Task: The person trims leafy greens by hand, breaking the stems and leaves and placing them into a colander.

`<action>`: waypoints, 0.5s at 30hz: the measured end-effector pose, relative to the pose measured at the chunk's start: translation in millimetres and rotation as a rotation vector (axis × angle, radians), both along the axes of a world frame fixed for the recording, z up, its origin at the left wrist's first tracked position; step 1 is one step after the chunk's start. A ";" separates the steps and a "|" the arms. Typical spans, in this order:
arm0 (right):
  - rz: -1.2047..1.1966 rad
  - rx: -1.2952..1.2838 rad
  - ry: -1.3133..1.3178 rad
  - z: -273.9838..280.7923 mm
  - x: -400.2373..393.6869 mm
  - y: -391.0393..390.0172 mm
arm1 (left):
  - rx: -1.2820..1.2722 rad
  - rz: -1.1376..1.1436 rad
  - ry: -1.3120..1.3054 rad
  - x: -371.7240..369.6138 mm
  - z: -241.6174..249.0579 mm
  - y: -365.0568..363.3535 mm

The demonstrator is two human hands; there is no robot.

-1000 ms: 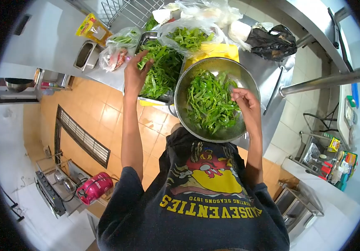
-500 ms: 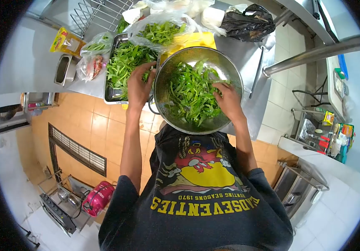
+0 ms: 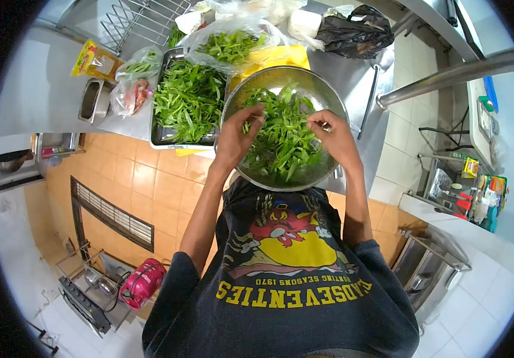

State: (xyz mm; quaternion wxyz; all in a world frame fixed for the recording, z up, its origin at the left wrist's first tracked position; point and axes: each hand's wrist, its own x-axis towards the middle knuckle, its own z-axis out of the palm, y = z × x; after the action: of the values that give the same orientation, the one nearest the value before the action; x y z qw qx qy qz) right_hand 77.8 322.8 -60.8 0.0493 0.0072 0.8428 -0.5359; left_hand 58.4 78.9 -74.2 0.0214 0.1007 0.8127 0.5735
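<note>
A large round metal mesh strainer (image 3: 283, 186) holds a heap of leafy greens (image 3: 283, 134) with long narrow leaves and stems. Over its left side, my left hand (image 3: 239, 137) has its fingers curled in toward the thumb at the edge of the heap; what they hold, if anything, is hidden. My right hand (image 3: 335, 138), above the right side, pinches thumb and forefinger together on a bit of the greens. Just left of the strainer, a rectangular metal tray (image 3: 162, 136) is piled with more greens (image 3: 188, 101).
Behind the tray lies a clear plastic bag of greens (image 3: 233, 48), beside a yellow cloth (image 3: 292, 56). A black plastic bag (image 3: 355, 33) sits at the back right. Farther left are a small metal container (image 3: 93, 100), a yellow packet (image 3: 94, 61) and a wire rack (image 3: 140, 21).
My left hand has moved right, from the tray's edge to over the strainer. My right hand has shifted slightly, its fingers now pinched together.
</note>
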 end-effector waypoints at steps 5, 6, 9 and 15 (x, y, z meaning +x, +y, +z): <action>0.044 0.163 0.008 -0.2 -3.0 -5.0 | -0.062 -0.104 -0.056 1.3 -2.5 14.3; 0.054 0.261 0.030 -1.8 -2.2 -6.8 | -0.069 -0.104 -0.065 0.9 -0.9 13.9; 0.100 0.528 0.104 -18.3 6.2 -7.3 | -0.077 -0.102 -0.096 -0.2 2.3 12.6; 0.182 0.718 0.027 -54.8 14.4 -0.9 | -0.139 -0.079 0.022 -2.5 1.9 2.2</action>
State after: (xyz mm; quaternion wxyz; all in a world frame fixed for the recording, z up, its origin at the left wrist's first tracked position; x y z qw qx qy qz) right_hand 92.2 321.9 -115.6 0.0802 -0.0581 0.9749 -0.1993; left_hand 55.9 81.1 -72.3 0.0417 0.1373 0.8461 0.5133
